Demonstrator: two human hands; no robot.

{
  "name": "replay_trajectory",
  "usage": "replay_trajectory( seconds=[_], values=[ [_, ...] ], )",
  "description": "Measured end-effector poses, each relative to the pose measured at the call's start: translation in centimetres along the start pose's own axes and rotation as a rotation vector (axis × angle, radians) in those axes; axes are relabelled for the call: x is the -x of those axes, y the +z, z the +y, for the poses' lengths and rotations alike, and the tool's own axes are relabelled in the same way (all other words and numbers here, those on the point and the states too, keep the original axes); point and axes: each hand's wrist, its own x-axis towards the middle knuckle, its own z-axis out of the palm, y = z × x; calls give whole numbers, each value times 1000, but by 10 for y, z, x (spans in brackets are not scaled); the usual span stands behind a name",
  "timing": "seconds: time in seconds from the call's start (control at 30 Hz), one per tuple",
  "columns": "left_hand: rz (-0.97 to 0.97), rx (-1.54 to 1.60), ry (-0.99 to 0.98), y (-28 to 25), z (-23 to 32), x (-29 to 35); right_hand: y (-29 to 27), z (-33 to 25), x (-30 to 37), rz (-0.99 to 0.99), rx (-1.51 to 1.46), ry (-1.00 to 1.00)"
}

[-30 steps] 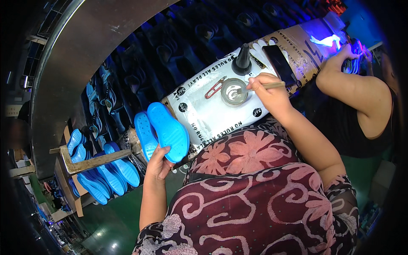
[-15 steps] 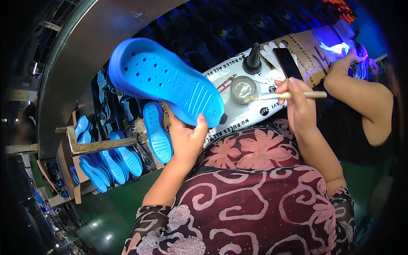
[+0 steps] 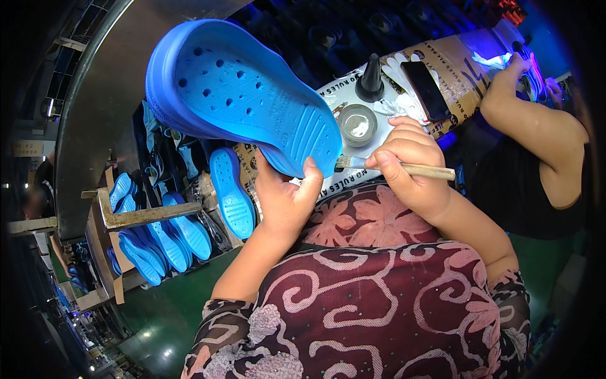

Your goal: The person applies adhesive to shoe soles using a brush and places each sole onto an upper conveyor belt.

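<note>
A large blue shoe sole [image 3: 252,95] with small holes and a ribbed heel is held up in my left hand [image 3: 284,196]. My thumb lies on its near end, the fingers beneath. Pinched in my right hand [image 3: 410,164] is a flat brush [image 3: 426,170] with a wooden handle. Its dark bristles are at the sole's near right edge, touching it or very close. Just beyond the brush stands a small round pot [image 3: 357,125] with whitish stuff inside.
Behind the pot are a black cone-shaped bottle [image 3: 371,79], a white glove [image 3: 404,107] and a phone [image 3: 426,90]. More blue soles [image 3: 232,192] lie to the left by a wooden frame [image 3: 151,215]. At right, another person's arm [image 3: 536,120] reaches forward.
My right hand has brought the brush from the pot leftward to the sole's edge. The sole has come up closer and tilted a little.
</note>
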Motion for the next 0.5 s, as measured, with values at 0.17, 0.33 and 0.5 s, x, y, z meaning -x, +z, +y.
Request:
replay_trajectory(
  seconds=[0.17,0.33,0.5],
  values=[
    [10,-34,35,-3,-3,0,-4,-1,2,-10,29,24],
    [9,-44,11,-3,-3,2,-1,-1,-1,32,-46,35],
    [1,-41,-9,-4,-3,3,0,-2,-4,-81,76,-2]
  ],
)
